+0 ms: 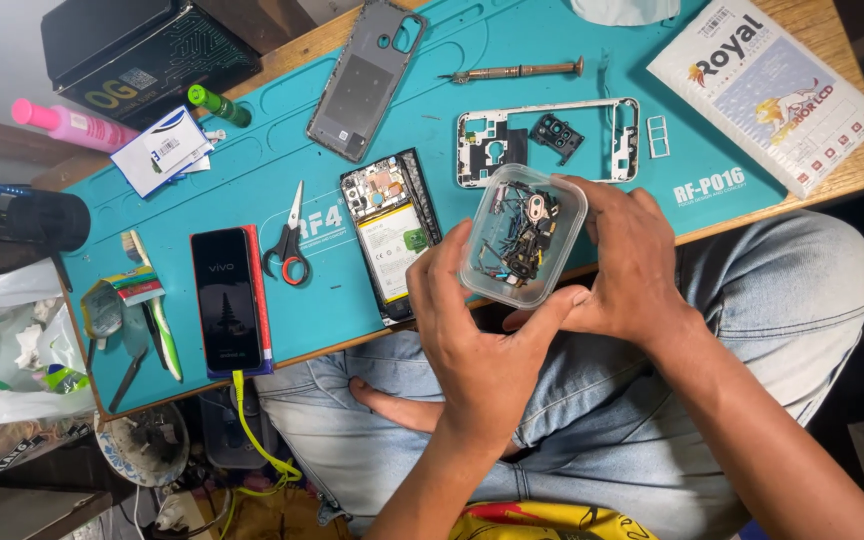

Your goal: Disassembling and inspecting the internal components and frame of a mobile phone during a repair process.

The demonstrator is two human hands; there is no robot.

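Gripping a clear plastic tub (522,236) between them, the left hand (472,335) clamps its near end with thumb and fingers, and the right hand (627,265) wraps its far side. Small phone parts fill the tub. It tilts, its long axis running from the lap up toward the teal mat (252,170), and hangs over the mat's near edge, just right of the opened phone (389,232). Open room lies above the jeans (602,400).

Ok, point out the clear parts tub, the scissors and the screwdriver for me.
clear parts tub (522,240), head view, on its see-through wall.
scissors (290,248), head view, at the pivot above the red handles.
screwdriver (517,71), head view, mid-shaft.
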